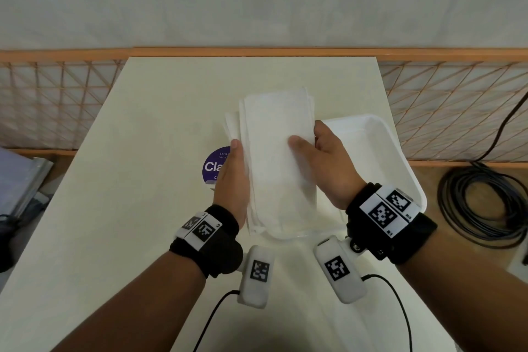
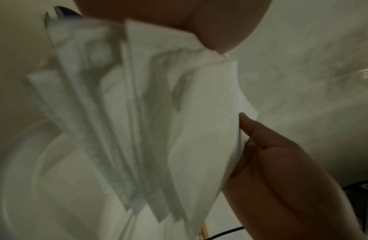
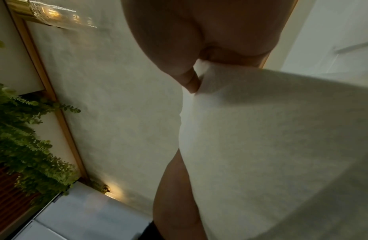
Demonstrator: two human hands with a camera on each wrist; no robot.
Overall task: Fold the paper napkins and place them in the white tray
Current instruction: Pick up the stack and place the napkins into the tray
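Note:
A stack of folded white paper napkins (image 1: 278,157) is held up over the table between both hands. My left hand (image 1: 233,174) grips its left edge, thumb along the side. My right hand (image 1: 320,151) pinches the right edge, thumb on top and fingers underneath. The left wrist view shows the napkins (image 2: 138,113) fanned into several blurred layers, with the right hand (image 2: 281,162) at their edge. In the right wrist view, the napkin (image 3: 261,146) fills the right side under my thumb (image 3: 179,61). The white tray (image 1: 368,146) lies just right of the stack, partly hidden by my right hand.
The cream table (image 1: 143,151) carries a purple round label (image 1: 214,166), partly hidden behind my left hand. A wooden lattice rail (image 1: 57,100) runs behind the table. A coiled black cable (image 1: 480,203) lies on the floor at right.

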